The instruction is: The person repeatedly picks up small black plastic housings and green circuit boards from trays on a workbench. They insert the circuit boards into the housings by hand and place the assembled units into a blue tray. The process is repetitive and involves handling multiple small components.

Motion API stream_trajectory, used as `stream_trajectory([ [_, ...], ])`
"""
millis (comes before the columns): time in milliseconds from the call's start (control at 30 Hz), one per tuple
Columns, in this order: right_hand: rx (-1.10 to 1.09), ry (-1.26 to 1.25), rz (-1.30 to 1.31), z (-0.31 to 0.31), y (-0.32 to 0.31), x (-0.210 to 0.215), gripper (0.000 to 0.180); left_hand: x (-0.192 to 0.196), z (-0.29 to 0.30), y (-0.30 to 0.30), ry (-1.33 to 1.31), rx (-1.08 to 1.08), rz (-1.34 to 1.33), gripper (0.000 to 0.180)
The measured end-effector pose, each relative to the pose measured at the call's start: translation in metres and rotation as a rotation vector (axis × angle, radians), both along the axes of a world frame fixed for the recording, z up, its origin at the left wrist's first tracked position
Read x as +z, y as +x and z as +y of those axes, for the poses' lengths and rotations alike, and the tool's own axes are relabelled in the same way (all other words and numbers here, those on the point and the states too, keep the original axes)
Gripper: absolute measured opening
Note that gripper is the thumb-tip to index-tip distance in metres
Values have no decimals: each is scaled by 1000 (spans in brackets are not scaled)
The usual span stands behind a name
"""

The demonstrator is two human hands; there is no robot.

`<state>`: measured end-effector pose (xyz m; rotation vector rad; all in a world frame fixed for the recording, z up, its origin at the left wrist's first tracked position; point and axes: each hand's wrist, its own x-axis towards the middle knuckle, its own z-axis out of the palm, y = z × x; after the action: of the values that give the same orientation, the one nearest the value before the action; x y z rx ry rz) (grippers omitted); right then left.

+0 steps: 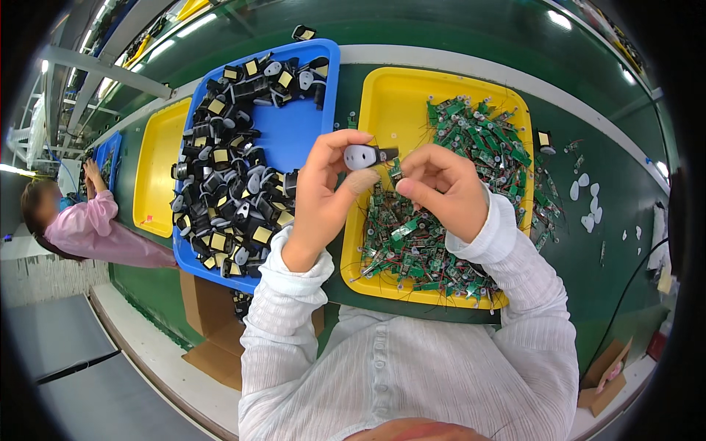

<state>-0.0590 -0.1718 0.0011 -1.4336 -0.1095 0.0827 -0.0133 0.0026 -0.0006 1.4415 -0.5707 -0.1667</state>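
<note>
My left hand (322,192) grips a small plastic housing (359,157), grey and rounded with dark holes and a black part at its right end. Thumb and fingers pinch it from both sides. Close to that black end, my right hand (447,187) has thumb and fingertips closed on a small green circuit board (396,171). Both hands are above a yellow tray (393,95) heaped with green circuit boards (478,132) with thin wires. Left of it, a blue tray (283,140) holds many black and grey housings (220,169), some with pale yellow squares.
Another yellow tray (151,176) stands farther left. A co-worker in a pink sleeve (103,220) reaches to a blue tray beyond it. White oval pieces (594,202) and stray boards lie on the green bench at right. Cardboard boxes (213,323) sit below the bench edge.
</note>
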Motion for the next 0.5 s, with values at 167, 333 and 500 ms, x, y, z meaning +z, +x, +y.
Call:
stream_trajectory([
  [167,23,160,61,-3,0,3,15,3,6,3,104,-124,58,29],
  [333,75,266,149,-4,3,2,18,-4,5,3,87,-146,103,31],
  [500,85,345,189,-3,3,-1,18,-4,4,1,79,-156,151,33],
])
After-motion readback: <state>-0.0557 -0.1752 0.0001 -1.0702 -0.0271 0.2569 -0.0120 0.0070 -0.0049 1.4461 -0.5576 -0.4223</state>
